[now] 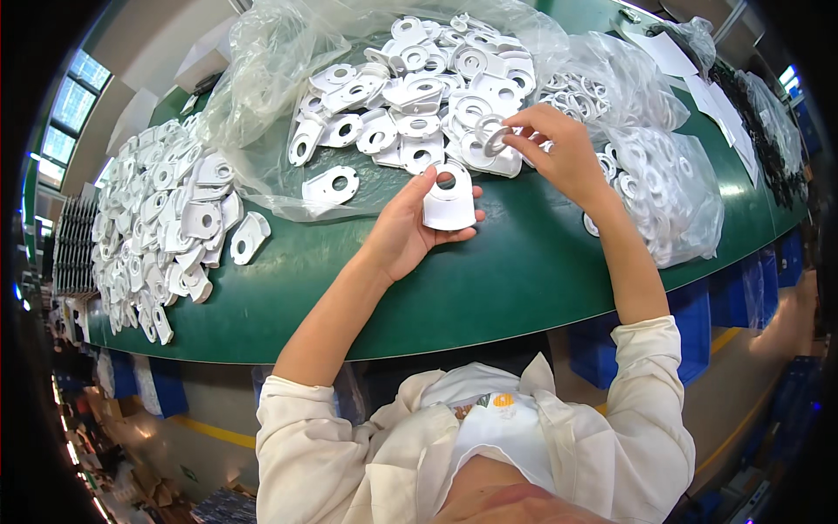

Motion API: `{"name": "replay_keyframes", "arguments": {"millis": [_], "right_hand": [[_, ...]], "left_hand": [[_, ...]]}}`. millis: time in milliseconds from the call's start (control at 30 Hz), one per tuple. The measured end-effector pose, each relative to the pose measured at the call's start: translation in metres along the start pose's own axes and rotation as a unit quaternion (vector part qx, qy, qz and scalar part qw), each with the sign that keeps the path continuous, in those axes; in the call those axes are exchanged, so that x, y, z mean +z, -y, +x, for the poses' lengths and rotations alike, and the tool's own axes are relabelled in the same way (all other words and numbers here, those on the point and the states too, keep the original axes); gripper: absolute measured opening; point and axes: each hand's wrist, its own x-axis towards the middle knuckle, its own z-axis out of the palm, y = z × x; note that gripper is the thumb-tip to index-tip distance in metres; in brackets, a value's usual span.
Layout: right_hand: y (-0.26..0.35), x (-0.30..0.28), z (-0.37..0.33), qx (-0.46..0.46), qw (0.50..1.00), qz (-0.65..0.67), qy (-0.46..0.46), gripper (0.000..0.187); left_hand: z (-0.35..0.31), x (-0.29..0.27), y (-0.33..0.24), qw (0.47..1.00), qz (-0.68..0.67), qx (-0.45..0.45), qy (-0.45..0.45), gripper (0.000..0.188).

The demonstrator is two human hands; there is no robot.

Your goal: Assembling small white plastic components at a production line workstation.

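Note:
My left hand is closed around a white plastic bracket, its flat end with a round hole pointing away from me. Between the thumb and fingertips of my right hand is a white plastic ring, tilted and held above and to the right of the bracket, apart from it. Just beyond both hands lies a heap of similar white brackets on clear plastic sheeting. One loose bracket rests nearer, left of my left hand.
Another large pile of white brackets covers the table's left side. Clear bags of white rings lie at right. Papers and dark bundled parts line the far right of the green table. Blue bins stand below its front edge.

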Motion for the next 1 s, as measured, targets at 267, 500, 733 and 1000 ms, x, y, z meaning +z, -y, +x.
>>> {"name": "replay_keyframes", "arguments": {"millis": [267, 500, 733, 1000], "right_hand": [[0.015, 0.019, -0.010, -0.138, 0.990, 0.013, 0.038, 0.012], [-0.001, 0.013, -0.002, 0.149, 0.959, 0.231, 0.072, 0.011], [0.015, 0.030, -0.012, -0.279, 0.951, 0.032, -0.127, 0.022], [0.006, 0.031, -0.007, -0.199, 0.976, 0.070, -0.044, 0.025]], "left_hand": [[0.000, 0.005, 0.005, 0.999, 0.041, -0.023, 0.013, 0.058], [-0.007, 0.007, -0.009, 0.967, 0.206, -0.022, -0.148, 0.051], [-0.012, 0.012, -0.010, 0.933, 0.274, 0.201, -0.121, 0.043], [-0.008, 0.012, 0.000, 0.991, 0.086, 0.100, -0.039, 0.032]]}}
